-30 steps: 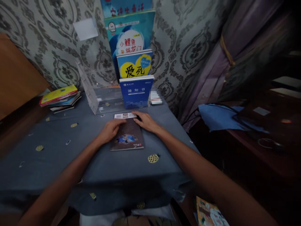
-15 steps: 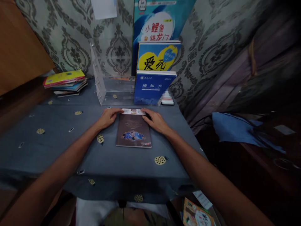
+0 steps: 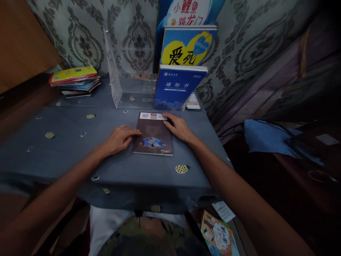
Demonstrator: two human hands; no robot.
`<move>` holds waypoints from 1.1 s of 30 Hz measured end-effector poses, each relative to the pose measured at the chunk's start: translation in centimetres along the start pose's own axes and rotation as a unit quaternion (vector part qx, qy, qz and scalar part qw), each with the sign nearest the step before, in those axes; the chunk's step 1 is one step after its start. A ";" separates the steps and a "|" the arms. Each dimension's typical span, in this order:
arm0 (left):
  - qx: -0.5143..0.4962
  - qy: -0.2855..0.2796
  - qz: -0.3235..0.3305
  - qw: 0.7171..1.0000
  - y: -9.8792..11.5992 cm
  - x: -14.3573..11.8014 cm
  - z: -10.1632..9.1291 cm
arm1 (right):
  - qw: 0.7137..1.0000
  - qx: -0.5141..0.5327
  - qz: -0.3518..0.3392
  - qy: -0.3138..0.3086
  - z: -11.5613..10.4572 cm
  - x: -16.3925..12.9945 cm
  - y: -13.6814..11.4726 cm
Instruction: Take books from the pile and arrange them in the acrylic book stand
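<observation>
A dark brown book (image 3: 153,135) lies flat on the blue-grey tablecloth (image 3: 80,156), its white strip at the far end. My left hand (image 3: 118,139) rests on the cloth with fingertips touching the book's left edge. My right hand (image 3: 179,127) lies at the book's far right corner, fingers on its edge. Just beyond stands a clear acrylic rack (image 3: 119,89) holding upright books: a dark blue one (image 3: 177,87) in front, a blue and yellow one (image 3: 186,44) behind it, and a taller light blue one (image 3: 186,10) at the back.
A stack of colourful books (image 3: 74,81) lies at the table's far left. A patterned wall rises behind the rack. To the right are a curtain, a blue cloth (image 3: 266,137) and dark furniture. Another book (image 3: 215,236) lies on the floor below the table edge.
My left hand has slid back from the book's far corner to its left edge. The view has tilted down and the book sits a little farther from me.
</observation>
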State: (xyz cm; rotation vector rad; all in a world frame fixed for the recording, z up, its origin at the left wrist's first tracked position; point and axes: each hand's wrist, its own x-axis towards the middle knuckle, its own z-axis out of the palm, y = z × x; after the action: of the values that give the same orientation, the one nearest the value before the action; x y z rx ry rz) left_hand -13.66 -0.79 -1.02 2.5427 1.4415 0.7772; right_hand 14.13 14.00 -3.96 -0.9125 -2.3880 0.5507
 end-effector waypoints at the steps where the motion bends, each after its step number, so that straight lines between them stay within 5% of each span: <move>1: -0.006 0.000 0.010 1.000 0.5 -0.7 0.0 | 1.000 -0.001 0.001 0.001 0.0 0.0 0.0; 8: -0.033 0.029 0.060 0.997 3.5 -4.5 0.1 | 1.000 0.005 0.002 0.003 -0.1 0.0 -0.2; 15: -0.014 0.005 0.089 0.996 4.2 -5.1 -0.7 | 1.000 0.013 0.010 0.009 0.0 0.0 -0.5; 33: -0.004 -0.082 0.216 0.973 9.0 2.1 3.2 | 0.999 0.030 0.015 0.008 -0.2 0.2 -0.9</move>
State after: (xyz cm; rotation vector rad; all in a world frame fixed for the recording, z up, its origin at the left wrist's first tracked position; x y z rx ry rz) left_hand -4.33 -3.46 0.02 2.8727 0.8438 0.5984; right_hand 13.65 13.50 -3.27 -0.9251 -2.3342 0.6215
